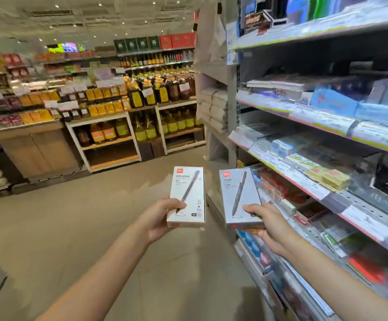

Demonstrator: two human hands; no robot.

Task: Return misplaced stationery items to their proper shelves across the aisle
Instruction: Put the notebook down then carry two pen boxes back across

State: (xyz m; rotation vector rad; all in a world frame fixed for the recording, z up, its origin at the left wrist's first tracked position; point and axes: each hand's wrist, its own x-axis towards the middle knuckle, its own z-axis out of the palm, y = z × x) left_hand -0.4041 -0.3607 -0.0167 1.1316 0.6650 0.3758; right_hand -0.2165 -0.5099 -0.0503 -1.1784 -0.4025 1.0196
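Note:
My left hand [158, 218] grips a white pen box [187, 195] by its lower left corner, thumb across the front. The box stands upright and shows a printed pen and a red logo. My right hand [269, 224] holds a second, greyer pen box [240, 196] at its lower right corner, also upright and tilted slightly left. The two boxes hang side by side over the aisle floor, a small gap apart. The stationery shelves [304, 181] run along my right, close to the right-hand box.
The shelves on the right carry packs of pens, erasers and notebooks behind price strips. Across the tiled floor [84, 228] stand wooden racks [109, 144] of oil bottles and snack bags. A white end shelf [214, 107] holds stacked paper goods.

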